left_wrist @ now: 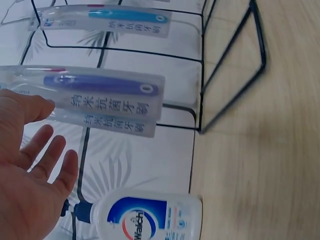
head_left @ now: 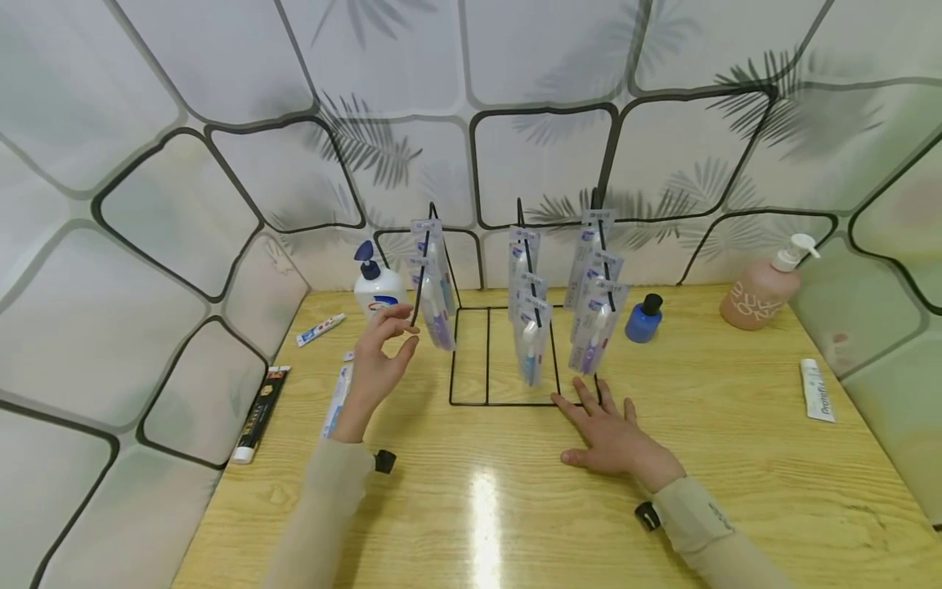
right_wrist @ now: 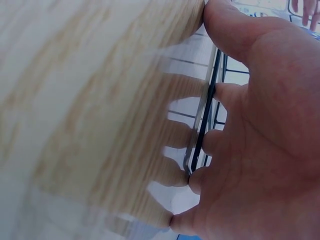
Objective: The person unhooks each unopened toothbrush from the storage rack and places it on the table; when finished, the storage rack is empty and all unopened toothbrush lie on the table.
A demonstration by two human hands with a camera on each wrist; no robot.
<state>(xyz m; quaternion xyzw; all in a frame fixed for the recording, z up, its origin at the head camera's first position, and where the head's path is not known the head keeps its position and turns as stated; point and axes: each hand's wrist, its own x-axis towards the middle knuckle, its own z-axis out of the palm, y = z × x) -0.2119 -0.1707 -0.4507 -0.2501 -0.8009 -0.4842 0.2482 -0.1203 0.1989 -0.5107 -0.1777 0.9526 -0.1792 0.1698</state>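
My right hand (head_left: 611,438) lies flat and open on the counter (head_left: 736,458), fingertips pinning the rack (head_left: 504,401) base (to steady it), while my left hand (head_left: 379,360), fingers loose and empty, nears the leftmost hanging toothbrush pack (head_left: 434,286).

Wire rack (head_left: 504,360) (packs (head_left: 531,335) hanging) blocks centre.

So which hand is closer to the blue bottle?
The right hand. It lies flat on the table just in front of the blue bottle. The left hand is raised far across, beyond the wire rack.
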